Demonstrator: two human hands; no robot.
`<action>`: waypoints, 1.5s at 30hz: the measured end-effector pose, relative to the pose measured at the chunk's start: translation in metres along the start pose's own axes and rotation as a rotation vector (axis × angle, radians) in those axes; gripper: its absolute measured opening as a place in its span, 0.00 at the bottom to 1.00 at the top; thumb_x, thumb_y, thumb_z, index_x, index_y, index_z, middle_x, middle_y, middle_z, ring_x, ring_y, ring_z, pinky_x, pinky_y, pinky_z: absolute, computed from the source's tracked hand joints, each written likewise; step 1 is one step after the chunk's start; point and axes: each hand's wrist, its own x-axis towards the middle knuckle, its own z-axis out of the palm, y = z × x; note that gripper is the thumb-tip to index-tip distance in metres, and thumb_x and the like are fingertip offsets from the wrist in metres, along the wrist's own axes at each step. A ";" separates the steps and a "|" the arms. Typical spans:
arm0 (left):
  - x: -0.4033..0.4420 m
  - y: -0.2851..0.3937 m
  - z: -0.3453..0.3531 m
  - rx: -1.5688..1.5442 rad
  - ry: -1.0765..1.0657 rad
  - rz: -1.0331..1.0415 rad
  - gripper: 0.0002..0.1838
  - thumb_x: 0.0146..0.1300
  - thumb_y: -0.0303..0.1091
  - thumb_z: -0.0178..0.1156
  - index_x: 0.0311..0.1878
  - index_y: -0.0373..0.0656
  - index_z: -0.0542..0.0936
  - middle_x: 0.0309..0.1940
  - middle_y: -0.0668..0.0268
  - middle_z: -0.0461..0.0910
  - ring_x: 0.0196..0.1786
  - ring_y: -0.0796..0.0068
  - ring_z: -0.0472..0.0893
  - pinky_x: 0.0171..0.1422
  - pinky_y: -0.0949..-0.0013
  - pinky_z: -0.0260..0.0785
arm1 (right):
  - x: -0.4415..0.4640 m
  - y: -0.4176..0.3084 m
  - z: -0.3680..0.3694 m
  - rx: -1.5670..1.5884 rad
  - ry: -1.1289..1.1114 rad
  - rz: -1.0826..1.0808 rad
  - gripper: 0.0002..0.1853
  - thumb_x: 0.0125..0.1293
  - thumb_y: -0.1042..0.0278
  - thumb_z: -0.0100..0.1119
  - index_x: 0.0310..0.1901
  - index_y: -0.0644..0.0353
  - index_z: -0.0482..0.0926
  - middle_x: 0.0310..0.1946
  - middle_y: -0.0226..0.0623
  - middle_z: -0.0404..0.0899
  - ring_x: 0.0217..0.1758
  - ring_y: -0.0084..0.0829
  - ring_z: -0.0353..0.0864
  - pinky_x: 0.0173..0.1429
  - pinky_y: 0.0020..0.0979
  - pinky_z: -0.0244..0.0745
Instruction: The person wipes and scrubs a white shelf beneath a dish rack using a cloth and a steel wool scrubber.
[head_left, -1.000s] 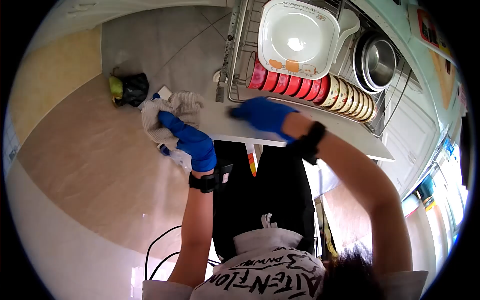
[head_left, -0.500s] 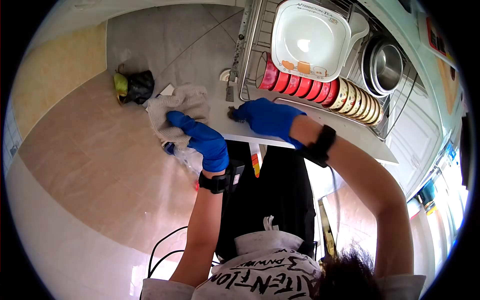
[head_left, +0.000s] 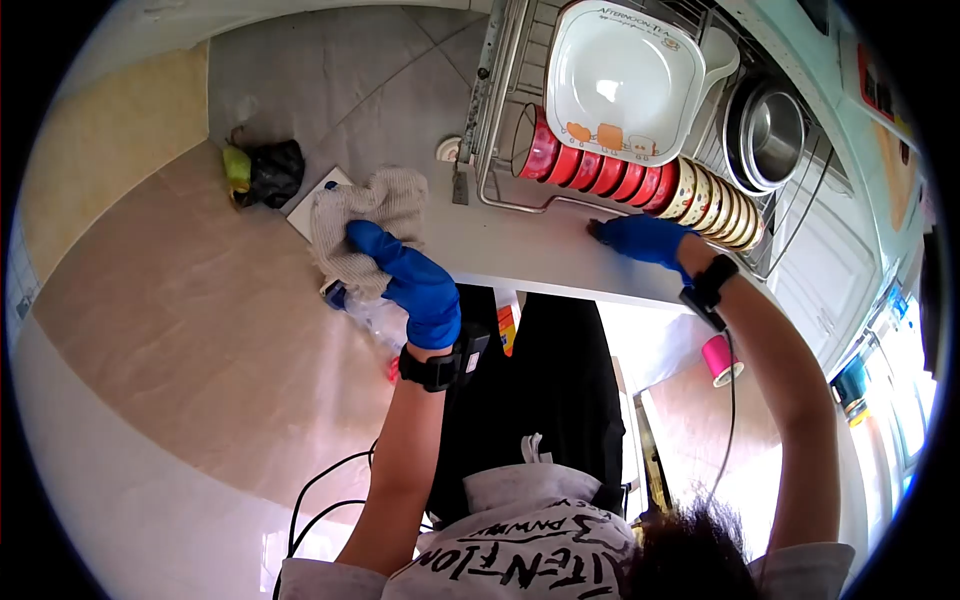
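Left hand, blue-gloved, was closed with fingers together on a bunched grey cloth at the left end of the pale panel; the folds partly hid the fingertips, so the exact grip could not be read. Right hand, likewise gloved, lay low over the panel beside the row of bowls, fingers drawn together with a small dark piece showing at their tips; its material could not be told. Handling estimate: cloth light, limp and soft, with a ribbed weave that should give good friction; best taken as a full bunch in the palm, since a single corner would let the rest trail. Dark piece probably light and compressible, best pinched between thumb and fingertips. Panel looked stiff and smooth, perhaps slippery if wet; an edge or end offered the surest hold. Behind it, the wire rack bore a square dish, red bowls and cream bowls in one line, and metal pots farther right; dish and bowls were judged breakable under a knock from the right wrist. A clear bottle lay just beside the left hand, and a black bag sat on the floor beyond the cloth.
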 end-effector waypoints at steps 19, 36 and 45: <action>-0.002 0.023 0.003 -0.125 0.005 -0.138 0.24 0.68 0.39 0.47 0.60 0.31 0.61 0.58 0.55 0.65 0.58 0.67 0.68 0.61 0.69 0.59 | 0.023 -0.061 -0.011 0.096 0.173 -0.145 0.17 0.65 0.58 0.44 0.46 0.60 0.74 0.36 0.44 0.77 0.40 0.40 0.77 0.43 0.34 0.70; -0.003 -0.008 -0.005 0.089 -0.144 0.285 0.22 0.69 0.34 0.44 0.61 0.31 0.59 0.58 0.56 0.65 0.58 0.69 0.67 0.61 0.69 0.58 | 0.037 -0.088 -0.005 0.061 0.196 -0.211 0.21 0.67 0.51 0.39 0.48 0.58 0.74 0.34 0.48 0.77 0.38 0.45 0.76 0.44 0.35 0.70; -0.009 -0.008 -0.020 0.540 -0.262 0.313 0.20 0.68 0.33 0.44 0.59 0.31 0.63 0.59 0.55 0.64 0.58 0.68 0.67 0.62 0.68 0.57 | 0.014 -0.089 -0.014 -0.076 0.134 -0.210 0.17 0.68 0.58 0.37 0.49 0.56 0.73 0.42 0.44 0.76 0.44 0.40 0.76 0.47 0.34 0.69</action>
